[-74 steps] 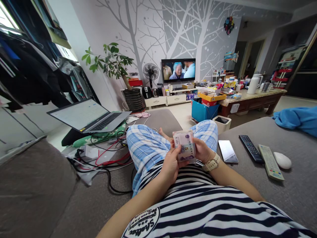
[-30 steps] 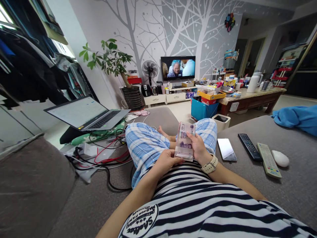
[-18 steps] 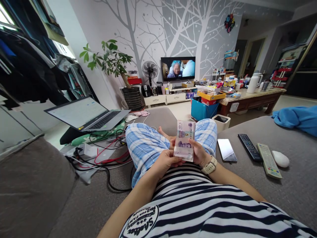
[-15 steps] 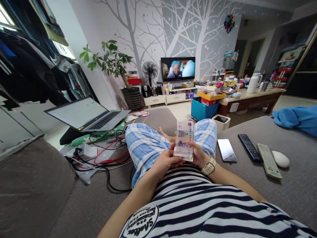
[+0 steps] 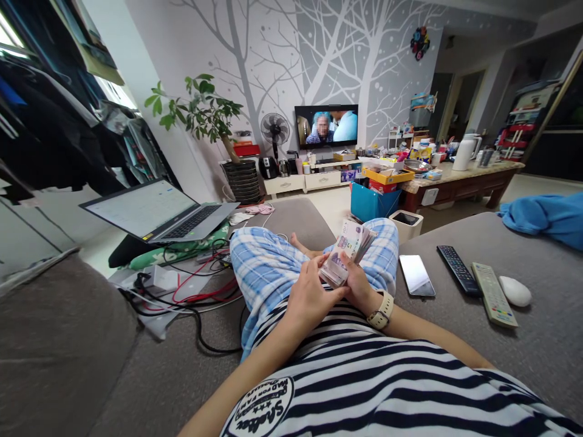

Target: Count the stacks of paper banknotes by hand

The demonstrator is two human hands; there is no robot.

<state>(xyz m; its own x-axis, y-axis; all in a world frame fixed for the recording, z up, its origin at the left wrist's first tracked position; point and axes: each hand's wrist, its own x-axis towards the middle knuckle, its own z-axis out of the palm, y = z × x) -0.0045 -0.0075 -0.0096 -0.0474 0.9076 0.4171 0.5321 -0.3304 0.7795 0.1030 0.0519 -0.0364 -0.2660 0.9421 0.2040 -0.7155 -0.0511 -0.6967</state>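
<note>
Over my crossed legs in checked trousers (image 5: 268,252), a thick stack of banknotes (image 5: 345,246) is tilted to the right, its far end fanned slightly apart. The top note is purple and shows a 5. My right hand (image 5: 359,286), with a pale watch (image 5: 381,311) on the wrist, grips the stack from the right, thumb on the top note. My left hand (image 5: 312,292) closes on the lower left edge, its fingers bent along the side and its thumb across the near end. The undersides of both hands are hidden.
On the grey sofa to my right lie a phone (image 5: 417,276), a black remote (image 5: 458,269), a beige remote (image 5: 494,294) and a white rounded object (image 5: 515,291). To my left are a laptop (image 5: 159,212) and tangled cables (image 5: 195,297). Ahead stands a blue box (image 5: 371,203).
The stack has turned from nearly upright to leaning right, and its notes have spread at the far end. My left hand has shifted, its fingers now up along the stack's left edge.
</note>
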